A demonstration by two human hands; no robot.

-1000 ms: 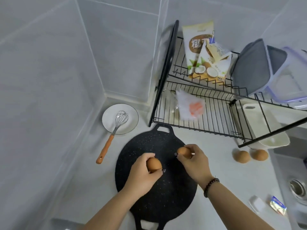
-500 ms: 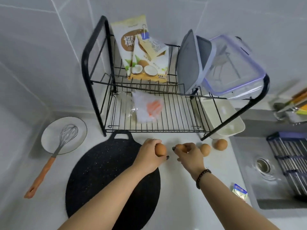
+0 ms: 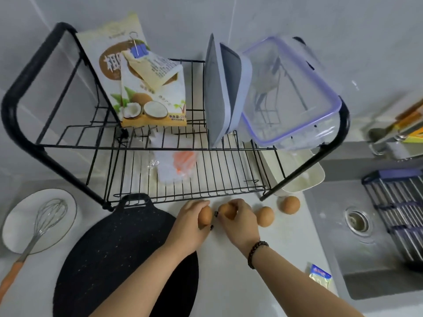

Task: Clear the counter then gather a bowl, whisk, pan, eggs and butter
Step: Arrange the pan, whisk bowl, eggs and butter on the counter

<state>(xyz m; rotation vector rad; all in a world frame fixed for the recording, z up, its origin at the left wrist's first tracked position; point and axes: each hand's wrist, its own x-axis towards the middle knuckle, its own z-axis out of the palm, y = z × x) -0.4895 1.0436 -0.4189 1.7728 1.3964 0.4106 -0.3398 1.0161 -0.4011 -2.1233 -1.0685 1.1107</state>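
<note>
My left hand [image 3: 190, 223] grips a brown egg [image 3: 204, 215] low over the white counter, just right of the black round pan [image 3: 109, 259]. My right hand [image 3: 240, 219] grips a second egg [image 3: 226, 211] beside it. Two more eggs, one [image 3: 265, 216] and another [image 3: 290, 204], lie on the counter to the right of my right hand. At the far left a white bowl [image 3: 18, 227] holds a wire whisk [image 3: 47, 217] with an orange handle. A small wrapped butter portion [image 3: 320, 276] lies near the sink edge.
A black wire dish rack [image 3: 183, 170] stands behind my hands, holding coconut-print bags [image 3: 146, 88], grey lids, a clear container [image 3: 290, 92] and a plastic bag. A white tray [image 3: 304, 177] sits under its right end. The sink [image 3: 366, 236] with a dark rack lies at the right.
Both hands carried their eggs rightward off the pan and down to the counter next to the two lying eggs. The view swung to the right, showing the sink.
</note>
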